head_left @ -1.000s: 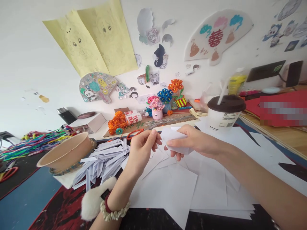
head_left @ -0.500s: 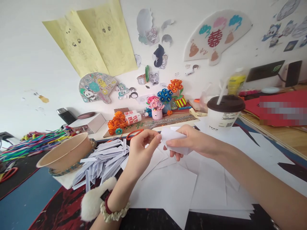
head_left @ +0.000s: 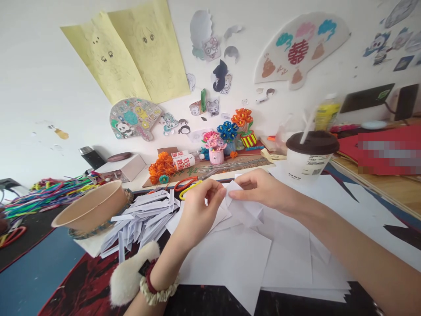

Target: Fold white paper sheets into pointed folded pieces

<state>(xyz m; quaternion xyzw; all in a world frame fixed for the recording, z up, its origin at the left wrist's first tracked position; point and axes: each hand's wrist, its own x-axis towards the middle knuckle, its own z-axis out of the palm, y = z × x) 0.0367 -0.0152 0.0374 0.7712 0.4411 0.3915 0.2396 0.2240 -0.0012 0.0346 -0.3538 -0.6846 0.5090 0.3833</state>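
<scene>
Both hands meet over loose white sheets [head_left: 226, 259], with a small piece of white paper [head_left: 246, 204] between them. The right hand [head_left: 259, 186] grasps this piece near its upper edge, the thumb lying flat on the near face and the fingers curled behind. The left hand [head_left: 205, 199] has its thumb and forefinger brought together at the left edge of the piece; whether they pinch the paper or merely touch it cannot be told. The piece hangs at a tilt below the right fingers, its lower right part bent.

To the left of the left hand lies a heap of narrow folded paper strips [head_left: 144, 217], and beyond it a tan bowl [head_left: 88, 206] with its rim tilted. A yellow loop [head_left: 188, 188] and a red loop [head_left: 184, 184] show just behind the left hand. A pale scrunchie [head_left: 158, 293] encircles the left wrist, beside a fluffy white object [head_left: 126, 276].

Behind the right hand and to its right stands a lidded cup [head_left: 309, 162] with a straw [head_left: 306, 127]. Farther back, beyond both hands, are orange flowers [head_left: 161, 166] and a pink pot [head_left: 216, 157] bearing pink flowers [head_left: 214, 140].
</scene>
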